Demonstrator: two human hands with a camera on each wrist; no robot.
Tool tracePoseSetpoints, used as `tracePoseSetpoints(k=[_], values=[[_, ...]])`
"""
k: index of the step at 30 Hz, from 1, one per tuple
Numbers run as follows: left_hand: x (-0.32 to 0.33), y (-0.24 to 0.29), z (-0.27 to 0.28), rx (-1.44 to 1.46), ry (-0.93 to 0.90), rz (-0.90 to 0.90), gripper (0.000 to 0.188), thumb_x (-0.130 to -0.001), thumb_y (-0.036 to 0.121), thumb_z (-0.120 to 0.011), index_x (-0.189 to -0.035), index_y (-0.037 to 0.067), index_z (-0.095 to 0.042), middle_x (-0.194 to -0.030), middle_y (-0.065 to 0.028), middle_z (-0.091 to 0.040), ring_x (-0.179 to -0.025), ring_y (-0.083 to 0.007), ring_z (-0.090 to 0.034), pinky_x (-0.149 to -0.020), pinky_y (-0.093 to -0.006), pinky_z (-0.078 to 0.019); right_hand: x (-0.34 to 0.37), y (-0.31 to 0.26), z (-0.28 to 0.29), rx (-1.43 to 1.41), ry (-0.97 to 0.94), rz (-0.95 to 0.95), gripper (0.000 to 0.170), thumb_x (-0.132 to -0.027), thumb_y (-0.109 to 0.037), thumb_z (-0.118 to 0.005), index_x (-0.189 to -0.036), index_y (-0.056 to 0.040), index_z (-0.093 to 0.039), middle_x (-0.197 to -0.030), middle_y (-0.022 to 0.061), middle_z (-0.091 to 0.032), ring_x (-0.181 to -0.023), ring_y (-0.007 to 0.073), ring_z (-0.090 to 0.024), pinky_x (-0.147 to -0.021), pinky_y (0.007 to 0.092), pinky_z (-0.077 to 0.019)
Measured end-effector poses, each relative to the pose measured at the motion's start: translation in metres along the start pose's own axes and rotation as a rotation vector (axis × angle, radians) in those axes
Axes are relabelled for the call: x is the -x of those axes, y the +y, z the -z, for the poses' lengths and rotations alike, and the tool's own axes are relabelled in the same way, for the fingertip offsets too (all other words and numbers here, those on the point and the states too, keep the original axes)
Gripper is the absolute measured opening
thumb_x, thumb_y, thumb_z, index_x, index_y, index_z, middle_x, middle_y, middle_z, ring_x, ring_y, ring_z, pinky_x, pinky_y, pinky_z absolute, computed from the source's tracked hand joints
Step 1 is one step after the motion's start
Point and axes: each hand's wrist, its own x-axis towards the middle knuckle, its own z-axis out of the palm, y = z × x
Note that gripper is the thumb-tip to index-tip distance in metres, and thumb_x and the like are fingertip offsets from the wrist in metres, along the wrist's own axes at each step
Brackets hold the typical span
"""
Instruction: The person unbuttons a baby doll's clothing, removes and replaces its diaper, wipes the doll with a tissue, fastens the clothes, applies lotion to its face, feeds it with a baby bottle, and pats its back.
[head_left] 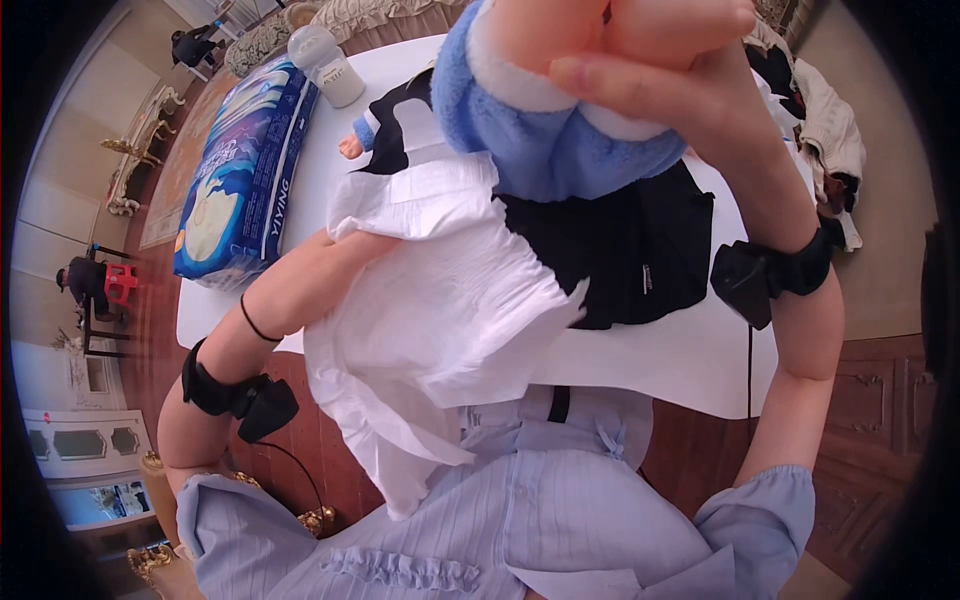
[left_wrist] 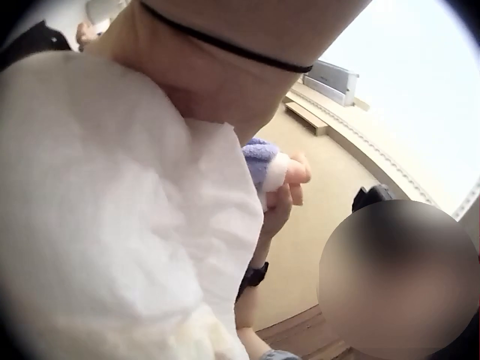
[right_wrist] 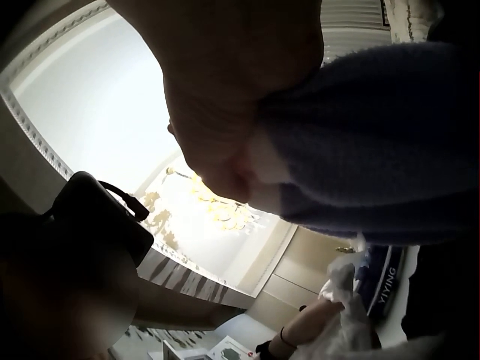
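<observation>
My right hand [head_left: 690,105] grips the bare legs of a baby doll [head_left: 565,150], holding them raised at the top of the head view. Blue fleece with white cuffs clothes the doll; one small doll hand shows further left on the table. In my left hand [head_left: 345,258] is a white diaper [head_left: 440,300], unfolded and hanging down over the table's front edge towards my lap. The diaper hides most of the left fingers and fills much of the left wrist view. Dark blue fleece [right_wrist: 360,135] hangs beside my right hand in the right wrist view.
A black cloth [head_left: 620,255] lies on the white table [head_left: 690,370] beneath the doll. To the left stand a blue diaper pack [head_left: 245,175] and a clear-topped bottle [head_left: 330,70]. White knitwear [head_left: 835,130] hangs at the right. Two people sit far off at the left.
</observation>
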Motion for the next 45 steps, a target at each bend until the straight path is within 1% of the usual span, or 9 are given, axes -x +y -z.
tracePoseSetpoints(k=[8,11,14,15,18,24,34,36,45], values=[[-0.019,-0.021,-0.015,0.474,-0.043,0.303,0.04,-0.091,0.029,-0.056,-0.116,-0.002,-0.062,-0.102,-0.0098,-0.068,-0.086,-0.0169,-0.068,-0.08,-0.0287,-0.0542,-0.007,-0.003,-0.001,-0.036,0.078,0.075,0.022,-0.085,-0.017,-0.068,-0.1,-0.0006,-0.065,-0.098,0.006,-0.065,-0.093,0.0155,-0.063,-0.085,0.0291,-0.0483],[-0.02,-0.009,-0.026,0.673,-0.105,0.375,0.038,-0.09,0.027,-0.056,-0.114,-0.001,-0.061,-0.1,-0.011,-0.069,-0.082,-0.0189,-0.069,-0.079,-0.0312,-0.056,-0.013,-0.029,0.012,-0.028,0.034,-0.075,0.018,-0.081,-0.014,-0.069,-0.094,-0.0022,-0.066,-0.089,0.0043,-0.065,-0.082,0.0128,-0.063,-0.071,0.0234,-0.048],[-0.032,-0.008,-0.036,0.801,-0.187,0.336,0.042,-0.089,0.023,-0.051,-0.122,-0.003,-0.055,-0.107,-0.0135,-0.068,-0.09,-0.0237,-0.07,-0.084,-0.0361,-0.0576,-0.024,-0.017,0.026,-0.002,0.076,-0.025,0.017,-0.081,-0.015,-0.07,-0.092,-0.0019,-0.066,-0.087,0.0045,-0.064,-0.078,0.0129,-0.063,-0.068,0.0219,-0.0484],[-0.034,-0.006,-0.04,0.799,-0.189,0.334,0.042,-0.089,0.023,-0.051,-0.122,-0.003,-0.055,-0.107,-0.0135,-0.068,-0.09,-0.0237,-0.07,-0.084,-0.0361,-0.0576,-0.032,-0.011,0.051,-0.286,-0.253,0.057,0.019,-0.082,-0.017,-0.071,-0.091,-0.0015,-0.066,-0.087,0.0053,-0.065,-0.078,0.013,-0.064,-0.068,0.0224,-0.0494],[-0.043,0.0,-0.045,0.82,-0.279,0.268,0.043,-0.089,0.023,-0.049,-0.122,-0.004,-0.055,-0.11,-0.0152,-0.067,-0.093,-0.0259,-0.07,-0.088,-0.0387,-0.0566,-0.026,-0.039,0.012,-0.025,0.192,-0.045,0.02,-0.082,-0.017,-0.071,-0.092,-0.0004,-0.065,-0.087,0.0065,-0.065,-0.078,0.0132,-0.065,-0.066,0.0238,-0.0507],[-0.096,-0.014,-0.048,0.902,-0.467,0.216,0.043,-0.088,0.02,-0.047,-0.123,-0.003,-0.055,-0.111,-0.0188,-0.067,-0.1,-0.0281,-0.069,-0.094,-0.0424,-0.0541,-0.027,-0.037,0.022,-0.12,-0.006,-0.026,0.026,-0.081,-0.017,-0.072,-0.098,0.0017,-0.065,-0.091,0.0078,-0.066,-0.08,0.0145,-0.066,-0.067,0.0252,-0.0516],[-0.091,-0.02,-0.069,0.733,-0.319,0.19,0.042,-0.089,0.015,-0.052,-0.126,-0.003,-0.053,-0.116,-0.0129,-0.065,-0.105,-0.0232,-0.066,-0.094,-0.0384,-0.0528,-0.026,-0.044,0.008,0.036,0.06,-0.127,0.03,-0.081,-0.019,-0.074,-0.101,0.0021,-0.066,-0.092,0.0072,-0.067,-0.083,0.0137,-0.065,-0.068,0.0243,-0.0508],[-0.082,-0.015,-0.064,0.524,-0.255,-0.157,0.035,-0.089,0.015,-0.062,-0.118,-0.002,-0.06,-0.11,-0.0099,-0.067,-0.101,-0.018,-0.067,-0.09,-0.0326,-0.0534,-0.027,-0.043,0.006,0.008,0.029,-0.104,0.03,-0.08,-0.019,-0.074,-0.101,0.0018,-0.066,-0.09,0.0062,-0.066,-0.082,0.0132,-0.065,-0.068,0.0241,-0.0503],[-0.113,-0.006,-0.079,0.712,-0.124,0.096,0.034,-0.099,0.025,-0.056,-0.11,-0.007,-0.062,-0.099,-0.0145,-0.07,-0.082,-0.0232,-0.071,-0.071,-0.0381,-0.0592,-0.032,-0.045,-0.002,0.122,0.098,-0.009,0.028,-0.078,-0.018,-0.075,-0.097,0.0013,-0.067,-0.089,0.0071,-0.067,-0.08,0.013,-0.066,-0.066,0.0246,-0.0505]])
